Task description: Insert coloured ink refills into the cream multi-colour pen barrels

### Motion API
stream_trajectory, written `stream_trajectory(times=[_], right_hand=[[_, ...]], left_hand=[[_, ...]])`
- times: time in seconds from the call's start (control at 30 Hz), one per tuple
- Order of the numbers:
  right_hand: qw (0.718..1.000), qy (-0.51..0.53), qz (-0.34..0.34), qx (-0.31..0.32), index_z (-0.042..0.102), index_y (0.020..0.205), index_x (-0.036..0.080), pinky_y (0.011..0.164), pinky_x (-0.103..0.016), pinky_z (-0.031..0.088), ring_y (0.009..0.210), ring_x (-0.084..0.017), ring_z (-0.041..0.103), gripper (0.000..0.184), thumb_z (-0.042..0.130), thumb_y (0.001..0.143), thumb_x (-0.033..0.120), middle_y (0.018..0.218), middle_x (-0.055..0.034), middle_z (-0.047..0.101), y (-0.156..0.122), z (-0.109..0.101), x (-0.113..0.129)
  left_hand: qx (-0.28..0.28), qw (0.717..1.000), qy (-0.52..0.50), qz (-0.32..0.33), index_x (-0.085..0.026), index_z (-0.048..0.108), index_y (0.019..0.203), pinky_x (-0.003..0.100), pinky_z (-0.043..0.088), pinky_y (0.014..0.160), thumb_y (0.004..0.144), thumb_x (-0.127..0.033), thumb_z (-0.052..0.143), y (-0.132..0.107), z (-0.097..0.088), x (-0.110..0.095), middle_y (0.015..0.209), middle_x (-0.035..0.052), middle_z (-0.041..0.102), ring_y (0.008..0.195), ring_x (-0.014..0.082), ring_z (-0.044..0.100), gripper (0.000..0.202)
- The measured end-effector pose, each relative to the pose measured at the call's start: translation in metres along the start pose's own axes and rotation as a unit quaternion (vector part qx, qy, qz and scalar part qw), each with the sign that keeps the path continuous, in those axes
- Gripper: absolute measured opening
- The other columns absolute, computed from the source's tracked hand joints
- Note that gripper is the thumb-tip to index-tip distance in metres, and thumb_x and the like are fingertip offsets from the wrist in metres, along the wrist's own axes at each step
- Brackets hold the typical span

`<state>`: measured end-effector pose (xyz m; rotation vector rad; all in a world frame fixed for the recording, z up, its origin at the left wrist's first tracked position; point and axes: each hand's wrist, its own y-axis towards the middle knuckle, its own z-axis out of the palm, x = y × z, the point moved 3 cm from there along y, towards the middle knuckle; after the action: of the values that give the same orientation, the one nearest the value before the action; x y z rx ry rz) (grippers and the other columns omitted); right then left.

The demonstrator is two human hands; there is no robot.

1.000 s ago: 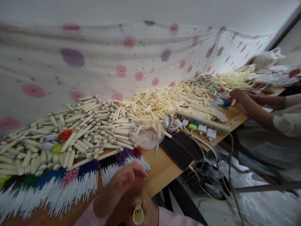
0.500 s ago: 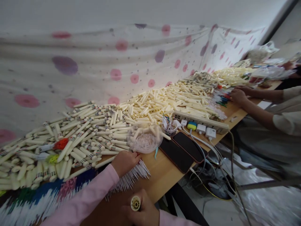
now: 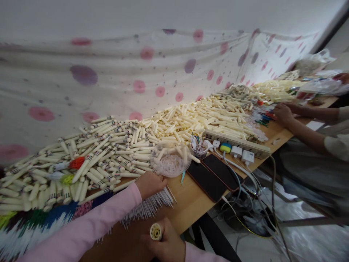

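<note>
My left hand, in a pink sleeve, reaches over the wooden table and rests with fingers curled on a fan of thin white refill sticks; what it pinches is hidden. My right hand stays low at the table's front edge, closed around a cream pen barrel whose holed end faces up. A clear plastic bowl of small pale parts stands just beyond the left hand.
Heaps of cream pen barrels cover the back of the table against a spotted cloth. Two dark phones, a power strip with plugs and cables lie at right. Another person's hands work further right.
My left hand moved from in front of me out over the table onto the refill sticks. The right hand kept the barrel in about the same place.
</note>
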<state>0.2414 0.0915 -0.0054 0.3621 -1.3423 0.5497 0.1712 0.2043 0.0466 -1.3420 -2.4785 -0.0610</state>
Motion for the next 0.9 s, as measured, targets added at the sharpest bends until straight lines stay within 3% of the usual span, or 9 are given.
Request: stream_trajectory(times=[0.2,0.33,0.47,0.53,0.6,0.67,0.77,0.9], right_hand=[[1.000,0.001,-0.016,-0.001,0.024,0.041,0.020,0.039,-0.021,0.015,0.041,-0.002,0.022,0.054,0.065,0.072,0.037,0.041,0.0096,0.024,0.001,0.001,0.005],[1.000,-0.001,-0.024,0.020,0.023,0.040,0.020,0.039,-0.022,0.013,0.040,-0.002,0.022,0.055,0.065,0.072,0.036,0.039,0.0096,0.022,0.001,-0.001,0.006],[0.999,-0.022,-0.035,0.011,0.021,0.040,0.020,0.039,-0.022,0.012,0.039,-0.002,0.020,0.062,0.068,0.072,0.045,0.039,0.0091,0.022,0.001,-0.003,0.004],[0.998,-0.033,-0.044,-0.024,0.021,0.041,0.020,0.039,-0.023,0.012,0.040,-0.003,0.019,0.066,0.068,0.072,0.053,0.040,0.0088,0.020,0.001,-0.004,0.004],[0.995,-0.035,-0.057,-0.073,0.023,0.044,0.021,0.041,-0.023,0.014,0.043,-0.004,0.020,0.065,0.064,0.074,0.061,0.044,0.0083,0.021,0.000,-0.006,0.005],[0.991,-0.032,-0.073,-0.112,0.032,0.051,0.020,0.045,-0.023,0.020,0.049,-0.007,0.025,0.059,0.059,0.077,0.064,0.051,0.0071,0.027,-0.001,-0.007,0.008],[0.986,-0.036,-0.091,-0.134,0.047,0.064,0.018,0.053,-0.024,0.029,0.058,-0.010,0.034,0.049,0.058,0.081,0.063,0.061,0.0046,0.037,-0.003,-0.008,0.011],[0.984,-0.040,-0.084,-0.150,0.048,0.064,0.018,0.055,-0.025,0.031,0.060,-0.011,0.034,0.050,0.054,0.084,0.063,0.063,0.0038,0.037,-0.006,-0.010,0.011]], left_hand=[[0.000,1.000,0.003,0.009,-0.013,0.063,0.084,0.027,0.049,0.049,0.087,-0.002,0.049,0.005,-0.009,-0.001,0.067,0.0086,0.070,0.058,0.0200,0.067,0.018],[-0.012,1.000,-0.005,0.010,-0.013,0.064,0.086,0.027,0.048,0.048,0.087,-0.002,0.048,-0.007,-0.021,-0.002,0.069,0.0077,0.070,0.058,0.0203,0.066,0.019],[-0.037,0.998,-0.015,-0.051,-0.015,0.062,0.083,0.031,0.051,0.054,0.087,-0.006,0.050,-0.042,-0.040,0.001,0.074,0.0072,0.068,0.065,0.0230,0.066,0.016],[-0.064,0.991,-0.044,-0.106,-0.016,0.061,0.080,0.035,0.053,0.064,0.085,-0.008,0.053,-0.066,-0.049,0.002,0.086,0.0092,0.067,0.077,0.0247,0.066,0.012],[-0.102,0.973,-0.121,-0.168,-0.017,0.060,0.080,0.035,0.052,0.075,0.084,-0.007,0.053,-0.091,-0.055,-0.001,0.093,0.0085,0.067,0.086,0.0232,0.064,0.013],[-0.114,0.950,-0.194,-0.215,-0.018,0.060,0.081,0.031,0.050,0.074,0.085,-0.007,0.051,-0.113,-0.054,-0.008,0.086,0.0045,0.067,0.081,0.0198,0.064,0.015],[-0.127,0.924,-0.264,-0.244,-0.020,0.061,0.083,0.027,0.047,0.067,0.089,-0.010,0.049,-0.137,-0.049,-0.023,0.077,0.0003,0.066,0.073,0.0169,0.064,0.016],[-0.200,0.890,-0.330,-0.243,-0.021,0.063,0.085,0.023,0.047,0.070,0.090,-0.011,0.050,-0.152,-0.052,-0.036,0.080,-0.0003,0.068,0.076,0.0147,0.065,0.017]])
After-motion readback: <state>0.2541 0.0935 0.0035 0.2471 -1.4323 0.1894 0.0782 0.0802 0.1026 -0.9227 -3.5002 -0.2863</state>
